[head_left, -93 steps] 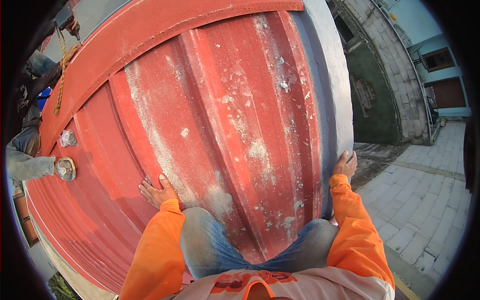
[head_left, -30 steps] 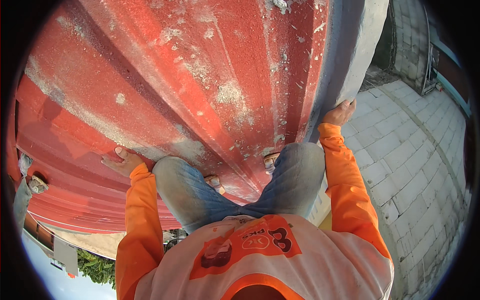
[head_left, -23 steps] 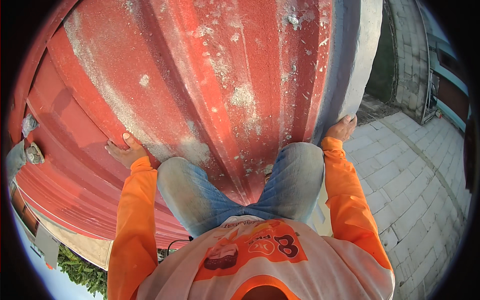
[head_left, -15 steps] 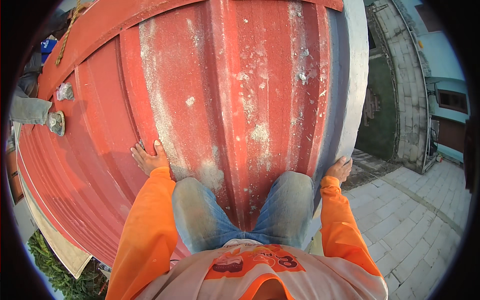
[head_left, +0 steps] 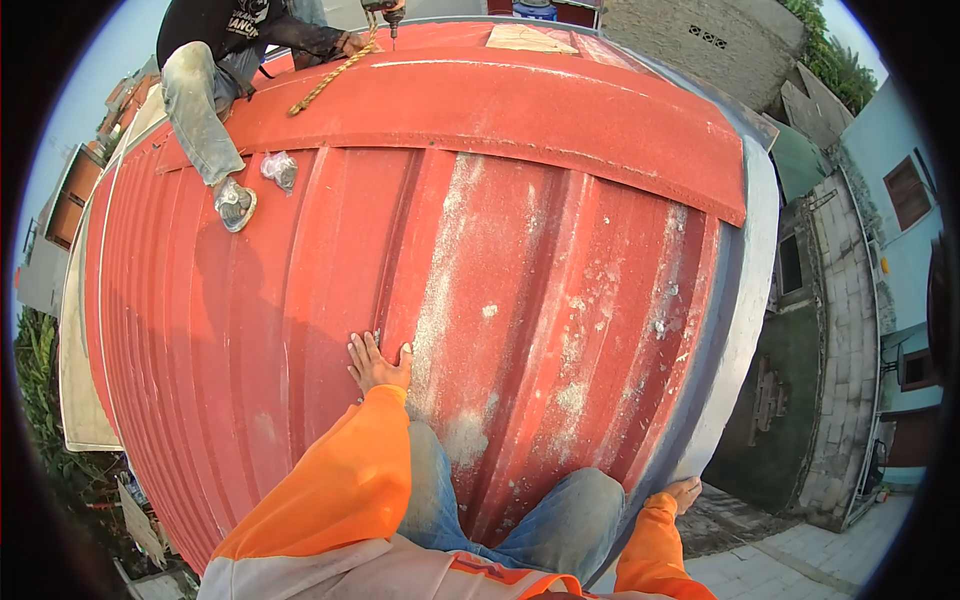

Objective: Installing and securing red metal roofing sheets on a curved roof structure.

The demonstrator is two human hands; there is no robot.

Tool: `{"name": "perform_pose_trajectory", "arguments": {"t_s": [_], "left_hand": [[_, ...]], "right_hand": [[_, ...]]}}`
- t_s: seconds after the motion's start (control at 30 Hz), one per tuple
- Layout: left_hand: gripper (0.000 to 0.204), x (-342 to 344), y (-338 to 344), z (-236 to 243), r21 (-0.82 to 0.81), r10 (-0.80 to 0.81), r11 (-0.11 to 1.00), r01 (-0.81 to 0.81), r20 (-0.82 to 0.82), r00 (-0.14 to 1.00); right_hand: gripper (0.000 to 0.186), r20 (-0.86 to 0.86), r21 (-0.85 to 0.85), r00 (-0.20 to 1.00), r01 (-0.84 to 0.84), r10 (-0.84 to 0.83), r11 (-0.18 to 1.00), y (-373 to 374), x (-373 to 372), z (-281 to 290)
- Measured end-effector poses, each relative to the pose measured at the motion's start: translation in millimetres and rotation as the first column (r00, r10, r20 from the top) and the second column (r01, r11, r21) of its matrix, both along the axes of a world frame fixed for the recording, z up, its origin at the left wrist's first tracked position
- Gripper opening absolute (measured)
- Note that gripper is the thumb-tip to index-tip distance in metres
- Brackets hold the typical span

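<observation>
My left hand (head_left: 380, 366) lies flat on the red ribbed metal roof sheet (head_left: 340, 260), fingers spread and nothing in them. To the right, my right hand (head_left: 684, 492) grips the outer edge of the pale wall coping (head_left: 738, 330) along the roof's side, with its fingers curled over and partly hidden. My knees, in dusty jeans (head_left: 565, 520), rest on the sheet between both hands. White dust and crumbs of mortar (head_left: 570, 398) are scattered over the ribs ahead of me.
A red ridge cap (head_left: 560, 110) crosses ahead. At the upper left sits another person (head_left: 215, 90), their hand near a power drill (head_left: 390, 14). Near them are a rope (head_left: 335, 78) and a clear plastic bag (head_left: 280, 170). Right of the coping there is a drop to a paved yard (head_left: 790, 555).
My view has tilted up and turned left, bringing the ridge cap, the other person and the drill into sight. Both hands stay in contact with the roof and the coping.
</observation>
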State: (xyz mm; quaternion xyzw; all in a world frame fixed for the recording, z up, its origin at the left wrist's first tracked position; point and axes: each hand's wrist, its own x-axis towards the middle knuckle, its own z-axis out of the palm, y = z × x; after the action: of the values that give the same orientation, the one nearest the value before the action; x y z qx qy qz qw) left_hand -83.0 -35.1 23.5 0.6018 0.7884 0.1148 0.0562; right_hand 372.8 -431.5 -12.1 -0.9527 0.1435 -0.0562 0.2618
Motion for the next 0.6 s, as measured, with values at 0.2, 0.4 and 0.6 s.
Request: {"name": "perform_pose_trajectory", "arguments": {"t_s": [0.2, 0.4, 0.6], "left_hand": [[0.089, 8, -3, 19, -0.048, 0.03, 0.998, -0.029, 0.027, 0.999], [0.09, 5, -4, 21, -0.055, 0.038, 0.998, -0.037, 0.031, 0.999], [0.09, 6, -3, 20, -0.033, 0.028, 0.999, -0.027, 0.046, 0.999]], "right_hand": [[0.057, -0.099, -0.08, 0.993, 0.056, -0.064, 0.995, 1, 10, 2], [0.057, -0.149, -0.146, 0.985, 0.062, -0.084, 0.987, 20, 3, 20], [0.059, -0.157, -0.209, 0.981, 0.083, -0.117, 0.974, 22, 4, 23]]}}
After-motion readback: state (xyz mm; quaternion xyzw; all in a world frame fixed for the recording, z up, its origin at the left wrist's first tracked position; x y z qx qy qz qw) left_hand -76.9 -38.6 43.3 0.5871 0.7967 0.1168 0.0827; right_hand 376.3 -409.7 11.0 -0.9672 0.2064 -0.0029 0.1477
